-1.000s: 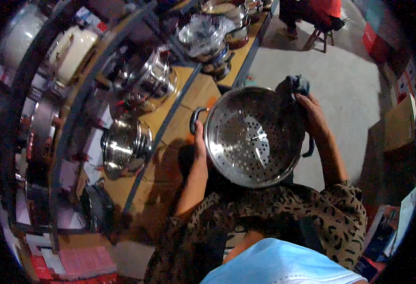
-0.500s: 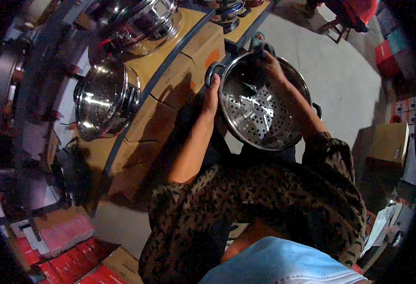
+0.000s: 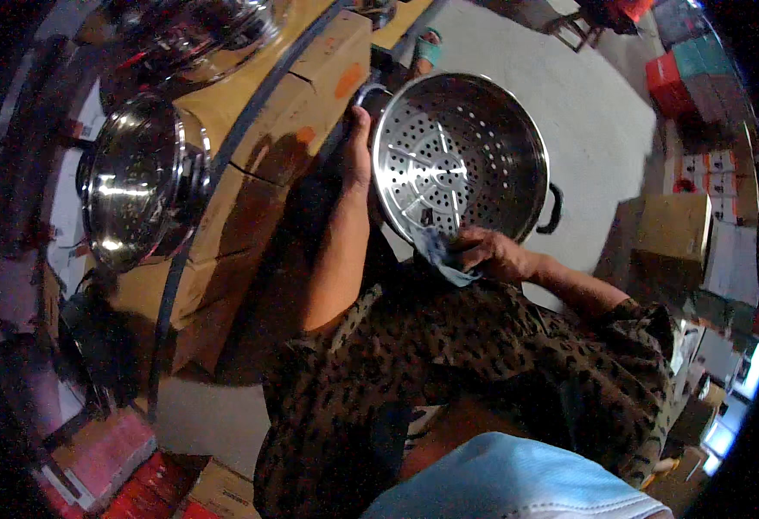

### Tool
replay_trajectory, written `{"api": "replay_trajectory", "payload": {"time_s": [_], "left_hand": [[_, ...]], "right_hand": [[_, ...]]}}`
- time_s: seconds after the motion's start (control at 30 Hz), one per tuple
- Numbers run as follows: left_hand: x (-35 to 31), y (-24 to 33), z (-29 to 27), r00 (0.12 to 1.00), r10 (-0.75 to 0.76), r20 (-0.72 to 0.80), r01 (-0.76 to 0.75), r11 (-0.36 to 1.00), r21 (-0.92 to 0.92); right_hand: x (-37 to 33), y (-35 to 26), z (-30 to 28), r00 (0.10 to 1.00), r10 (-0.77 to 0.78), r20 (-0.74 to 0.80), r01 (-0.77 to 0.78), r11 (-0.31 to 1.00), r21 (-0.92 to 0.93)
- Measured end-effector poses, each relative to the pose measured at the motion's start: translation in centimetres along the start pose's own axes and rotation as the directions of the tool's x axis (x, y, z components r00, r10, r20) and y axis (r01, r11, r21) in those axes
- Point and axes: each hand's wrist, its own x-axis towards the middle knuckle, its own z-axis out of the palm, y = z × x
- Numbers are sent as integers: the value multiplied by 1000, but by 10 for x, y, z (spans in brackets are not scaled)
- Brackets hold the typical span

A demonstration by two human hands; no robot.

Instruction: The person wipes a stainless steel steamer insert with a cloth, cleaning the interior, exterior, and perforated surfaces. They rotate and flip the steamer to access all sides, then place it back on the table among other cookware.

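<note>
A shiny metal steamer pot (image 3: 492, 164) with a perforated bottom and black side handles is held up in front of me, tilted so its inside faces me. My left hand (image 3: 360, 143) grips it by the handle on its left side. At the near rim, my right hand (image 3: 487, 253) is closed around a bluish-grey cloth (image 3: 440, 255), which lies over the rim edge. Some of the right fingers are hidden by the cloth and the hand itself.
Another steel pot (image 3: 133, 182) sits on the yellow shelf to my left, beside more cookware (image 3: 207, 35). Cardboard boxes (image 3: 258, 173) are stacked under that shelf. Red boxes (image 3: 137, 489) lie at the lower left, and a carton (image 3: 673, 227) stands at the right.
My right hand has moved with the cloth from the far rim to the near rim. The steamer's inside now shows more fully, while my left hand keeps its hold.
</note>
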Motion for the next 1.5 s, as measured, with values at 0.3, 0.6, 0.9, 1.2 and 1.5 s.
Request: {"api": "replay_trajectory", "payload": {"time_s": [0.3, 0.6, 0.9, 1.2, 1.5], "left_hand": [[-30, 25, 43, 992, 128, -3, -125, 976, 180], [-22, 4, 19, 999, 34, 13, -35, 989, 145], [-21, -12, 6, 999, 18, 26, -24, 976, 214], [-19, -33, -11, 996, 69, 55, -82, 954, 290], [-40, -7, 33, 999, 32, 3, -32, 966, 258]], "right_hand": [[-68, 2, -138, 872, 251, -420, -330, 936, -126], [66, -60, -75, 834, -18, -551, -71, 988, -140], [162, 24, -90, 863, -420, -282, -94, 415, -905], [-4, 56, -124, 732, -48, -680, -607, 409, -682], [-48, 12, -81, 590, 652, -476, -647, 735, 204]]}}
